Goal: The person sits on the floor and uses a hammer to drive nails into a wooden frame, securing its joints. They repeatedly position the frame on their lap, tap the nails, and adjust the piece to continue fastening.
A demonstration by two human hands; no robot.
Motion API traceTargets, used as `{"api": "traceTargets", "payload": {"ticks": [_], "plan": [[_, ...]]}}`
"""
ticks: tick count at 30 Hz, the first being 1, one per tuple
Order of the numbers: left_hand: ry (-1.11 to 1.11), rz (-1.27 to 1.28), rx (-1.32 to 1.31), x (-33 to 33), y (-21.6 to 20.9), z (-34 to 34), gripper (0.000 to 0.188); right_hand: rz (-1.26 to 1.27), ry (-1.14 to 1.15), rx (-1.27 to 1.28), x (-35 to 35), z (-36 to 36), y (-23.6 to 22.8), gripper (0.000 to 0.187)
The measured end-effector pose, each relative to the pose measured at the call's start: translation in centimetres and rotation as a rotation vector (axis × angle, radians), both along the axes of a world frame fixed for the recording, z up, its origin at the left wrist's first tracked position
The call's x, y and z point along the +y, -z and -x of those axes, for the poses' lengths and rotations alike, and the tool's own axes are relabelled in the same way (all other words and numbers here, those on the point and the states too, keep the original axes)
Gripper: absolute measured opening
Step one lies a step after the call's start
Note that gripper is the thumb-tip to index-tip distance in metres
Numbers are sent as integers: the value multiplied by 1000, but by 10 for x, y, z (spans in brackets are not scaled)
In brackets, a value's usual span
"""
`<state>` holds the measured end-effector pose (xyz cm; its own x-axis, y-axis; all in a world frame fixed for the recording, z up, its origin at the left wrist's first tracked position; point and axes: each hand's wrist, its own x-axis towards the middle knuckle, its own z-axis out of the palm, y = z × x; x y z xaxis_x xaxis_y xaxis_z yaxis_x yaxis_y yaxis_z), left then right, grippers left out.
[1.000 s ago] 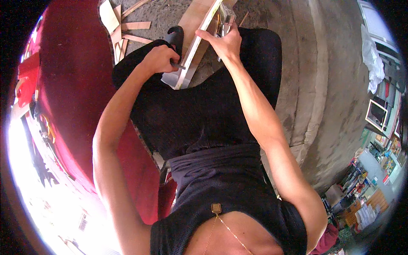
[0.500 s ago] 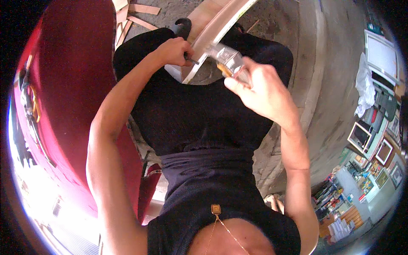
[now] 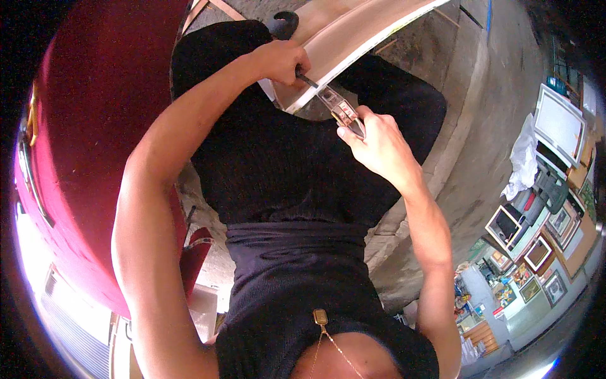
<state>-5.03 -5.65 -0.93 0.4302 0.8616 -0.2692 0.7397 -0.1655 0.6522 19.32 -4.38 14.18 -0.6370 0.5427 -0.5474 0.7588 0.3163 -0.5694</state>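
Note:
My left hand [image 3: 282, 61] is closed around a dark, narrow metal tool [image 3: 306, 79], perhaps a chisel or flat screwdriver. Its free end lies at the pale edge of a long wooden piece [image 3: 347, 28], which rests between my legs. In my right hand [image 3: 383, 144] is a silver metal hand tool [image 3: 341, 107] shaped like a staple gun. Its front end is right beside the dark tool's tip at that edge; whether they touch I cannot tell. My left fingers hide the dark tool's handle.
A large dark red upholstered surface [image 3: 107, 145] curves along my left, with tools near its outer edge. A dark curved hook shape [image 3: 284, 24] stands beyond my left hand. Frames [image 3: 538, 252] and a white plastic bag [image 3: 522, 161] are at the right.
The silver tool was blurred and apart from the dark tool; now it has come down to the wooden edge. My left hand moved up and right, and the wooden piece leans further right.

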Motion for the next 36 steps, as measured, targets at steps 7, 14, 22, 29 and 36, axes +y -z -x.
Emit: {"api": "traceTargets", "payload": {"ticks": [7,14,22,29,36], "plan": [[-11,-27,-45,-1,-4,0,23,-12,-23,-6,1,2,3,31],[-5,-2,-62,-1,-4,0,21,-4,-32,-13,2,5,3,30],[-2,30,-40,0,0,-1,22,9,-41,-43,3,6,4,30],[15,0,-39,1,0,-1,23,-14,-36,-90,2,7,10,32],[22,40,-35,3,-2,-2,22,-57,-41,-97,1,3,24,33]]}}
